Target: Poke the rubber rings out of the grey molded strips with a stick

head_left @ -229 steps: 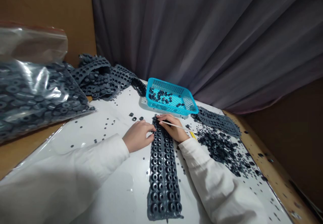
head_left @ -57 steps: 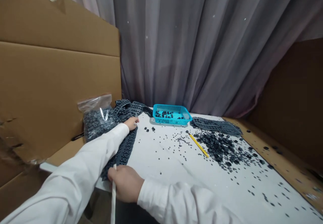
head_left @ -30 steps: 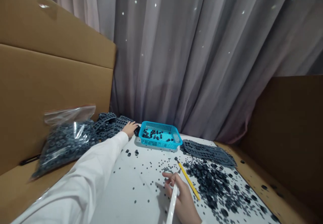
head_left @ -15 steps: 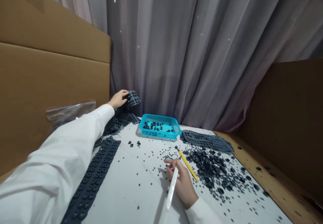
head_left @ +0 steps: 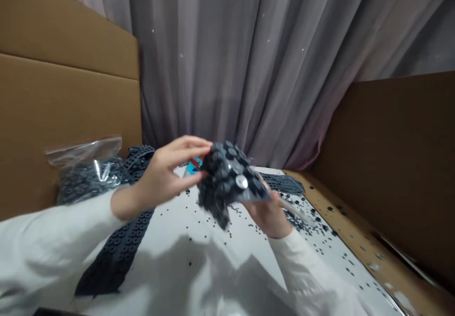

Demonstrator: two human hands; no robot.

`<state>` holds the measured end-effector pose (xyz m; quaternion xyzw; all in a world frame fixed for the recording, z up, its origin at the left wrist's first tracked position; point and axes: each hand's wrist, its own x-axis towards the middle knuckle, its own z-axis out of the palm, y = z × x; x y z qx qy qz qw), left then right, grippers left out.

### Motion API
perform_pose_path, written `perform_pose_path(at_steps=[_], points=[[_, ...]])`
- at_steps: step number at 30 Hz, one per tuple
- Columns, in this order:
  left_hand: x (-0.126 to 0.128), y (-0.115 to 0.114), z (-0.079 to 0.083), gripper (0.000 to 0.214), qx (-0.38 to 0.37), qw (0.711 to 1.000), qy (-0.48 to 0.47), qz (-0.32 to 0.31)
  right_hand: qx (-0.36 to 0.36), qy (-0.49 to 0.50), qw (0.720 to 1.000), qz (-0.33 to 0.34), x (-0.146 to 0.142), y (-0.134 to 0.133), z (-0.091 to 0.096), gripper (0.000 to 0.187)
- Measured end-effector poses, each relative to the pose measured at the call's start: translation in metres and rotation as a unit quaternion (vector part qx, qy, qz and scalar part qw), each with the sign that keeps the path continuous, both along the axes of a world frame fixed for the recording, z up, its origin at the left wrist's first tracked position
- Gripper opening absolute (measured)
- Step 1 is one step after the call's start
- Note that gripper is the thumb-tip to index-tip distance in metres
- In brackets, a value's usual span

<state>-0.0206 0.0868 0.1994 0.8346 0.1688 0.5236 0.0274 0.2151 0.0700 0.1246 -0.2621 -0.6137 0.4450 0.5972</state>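
My left hand is closed on the left end of a bunched dark grey rubber sheet covered in round studs, held up above the table. At its right lower edge is my right hand, whose fingers are partly hidden behind the sheet. A slim white pen-like stick sticks out to the right from that hand, blurred by motion. Whether the right fingers also grip the sheet is hard to make out. Behind the left fingers a bit of the blue basket shows; the sheet and hands cover the rest.
A long studded strip lies at left, near a zip bag of dark pieces. Flat strips and scattered black bits lie on the right of the white table. Cardboard walls flank both sides; a curtain hangs behind.
My left hand has brought the studded sheet from the back left to the middle, nearer me. My right hand has risen to meet it, still holding the white stick. The view has shifted slightly.
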Motion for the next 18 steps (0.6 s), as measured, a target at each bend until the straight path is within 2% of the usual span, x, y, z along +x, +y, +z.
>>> perform_pose_path(at_steps=[2, 4, 7, 10, 12, 13, 16, 18], points=[[0.01, -0.033, -0.017, 0.034, -0.067, 0.996, -0.01, -0.049, -0.015, -0.034, 0.998, -0.048, 0.003, -0.025, 0.027, 0.066], [0.014, -0.06, -0.033, 0.034, -0.186, 0.978, 0.011, -0.089, -0.065, -0.078, 0.994, -0.032, 0.007, -0.052, 0.045, 0.057], [0.013, -0.094, -0.058, 0.039, -0.334, 0.931, 0.045, -0.142, -0.138, -0.13, 0.98, 0.062, 0.015, -0.081, 0.052, 0.051], [0.012, -0.113, -0.086, 0.051, -0.412, 0.898, 0.048, -0.146, -0.172, -0.2, 0.949, 0.175, 0.024, -0.079, 0.047, 0.047], [0.016, -0.109, -0.106, 0.047, -0.467, 0.872, 0.052, -0.139, -0.121, -0.257, 0.943, 0.172, 0.026, -0.056, 0.041, 0.041], [0.019, -0.101, -0.115, 0.047, -0.498, 0.856, 0.052, -0.124, -0.071, -0.293, 0.94, 0.161, 0.025, -0.039, 0.039, 0.039], [0.027, -0.054, -0.145, 0.053, -0.558, 0.827, 0.006, -0.067, 0.087, -0.414, 0.899, 0.115, 0.009, 0.027, 0.028, 0.038], [0.029, -0.016, -0.164, 0.056, -0.549, 0.835, -0.02, -0.03, 0.152, -0.492, 0.856, 0.052, -0.009, 0.071, 0.015, 0.036]])
